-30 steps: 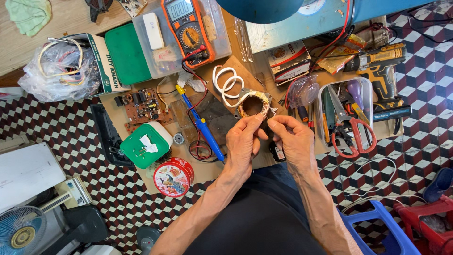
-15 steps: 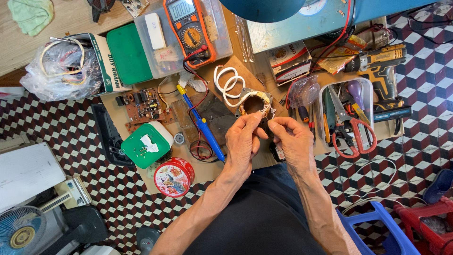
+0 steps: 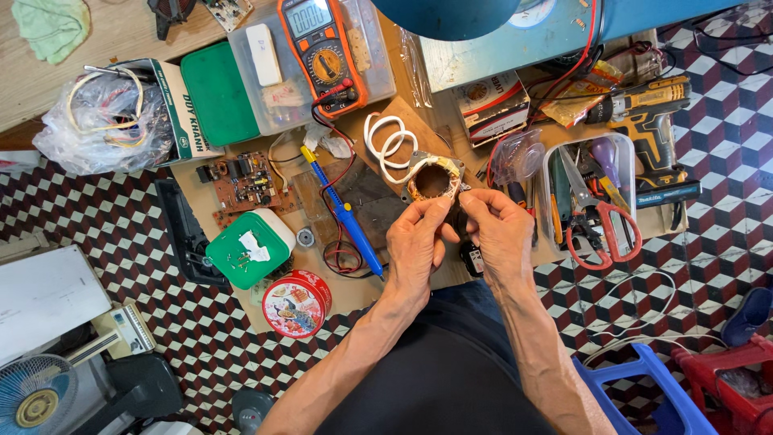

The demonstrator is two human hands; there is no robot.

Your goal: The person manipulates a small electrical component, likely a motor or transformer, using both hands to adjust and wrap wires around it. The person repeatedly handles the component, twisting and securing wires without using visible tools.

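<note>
Both the left hand (image 3: 416,242) and right hand (image 3: 499,234) pinch the copper-wound motor coil (image 3: 432,180), each grip closed on its rim

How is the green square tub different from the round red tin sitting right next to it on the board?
The green square tub is square with rounded corners, while the round red tin is a circle. The tub's lid is plain green with a scrap of white paper and small bits on it; the tin's lid is red with a colourful picture. The tub looks somewhat larger than the tin. Both sit closed, lid up, to the left of the hands, untouched.
</note>
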